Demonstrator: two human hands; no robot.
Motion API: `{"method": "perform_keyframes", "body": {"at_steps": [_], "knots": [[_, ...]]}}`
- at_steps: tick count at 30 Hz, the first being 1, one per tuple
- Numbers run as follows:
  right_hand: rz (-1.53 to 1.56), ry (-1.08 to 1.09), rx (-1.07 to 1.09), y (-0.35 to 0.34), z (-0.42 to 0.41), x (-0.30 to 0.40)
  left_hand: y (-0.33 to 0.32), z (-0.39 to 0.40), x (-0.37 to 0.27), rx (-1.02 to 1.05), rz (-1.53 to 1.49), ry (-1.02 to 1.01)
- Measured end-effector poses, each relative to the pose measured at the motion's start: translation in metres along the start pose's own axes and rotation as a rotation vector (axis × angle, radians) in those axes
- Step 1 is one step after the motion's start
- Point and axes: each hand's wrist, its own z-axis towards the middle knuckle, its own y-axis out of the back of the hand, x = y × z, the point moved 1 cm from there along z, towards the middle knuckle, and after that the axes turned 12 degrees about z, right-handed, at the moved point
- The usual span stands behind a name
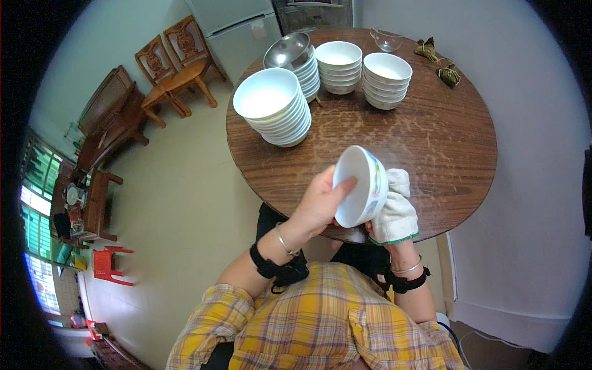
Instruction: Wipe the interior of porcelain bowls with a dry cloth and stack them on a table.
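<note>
A white bowl with a coloured pattern (pixel 360 187) is tilted on its side above the near part of the table. My left hand (pixel 321 199) grips it, the thumb inside and the fingers behind the rim. Against the bowl's outer side is my right hand (pixel 388 231), with a white cloth glove with a green edge (pixel 397 217) over or in it; most of its fingers are hidden by the glove and bowl. Farther off stand a tall stack of white bowls (pixel 277 106), a stack topped by a metal bowl (pixel 289 51), and two shorter bowl stacks (pixel 340 67), (pixel 387 81).
The round wooden table (pixel 444 152) bears a clear glass cup (pixel 387 39) and leaf-wrapped, string-tied bundles (pixel 448 75) at its far right. A wall (pixel 527 185) runs close along the right. Wooden chairs (pixel 189 60) and a fridge (pixel 236 27) stand beyond, at the left.
</note>
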Motion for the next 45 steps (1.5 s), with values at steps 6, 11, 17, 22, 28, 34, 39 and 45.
{"method": "perform_keyframes", "body": {"at_steps": [6, 11, 17, 22, 28, 34, 39, 45], "knots": [[-0.342, 0.066, 0.106, 0.008, 0.006, 0.002, 0.045, -0.012, -0.101, -0.387, 0.386, -0.361], [-0.310, 0.020, 0.116, 0.008, 0.005, 0.005, 0.096, -0.008, -0.181, -0.585, 0.868, -0.218], [-0.376, 0.075, 0.049, 0.001, 0.003, -0.001, 0.149, 0.024, -0.177, -0.554, 0.935, 0.037], [-0.398, 0.179, 0.018, -0.001, 0.001, -0.004, 0.161, 0.036, -0.164, -0.556, 1.054, 0.030], [-0.431, 0.147, 0.102, 0.007, 0.001, 0.001, 0.167, 0.040, -0.134, -0.343, 0.553, 0.070], [-0.528, 0.137, 0.048, 0.009, 0.003, 0.000, 0.165, 0.043, -0.117, -0.132, 0.097, 0.131], [-0.501, 0.171, 0.063, 0.011, 0.003, -0.001, 0.152, 0.042, -0.117, -0.159, 0.068, 0.105], [-0.496, 0.185, 0.089, 0.006, 0.002, -0.002, 0.136, 0.033, -0.119, -0.160, 0.131, 0.052]]}}
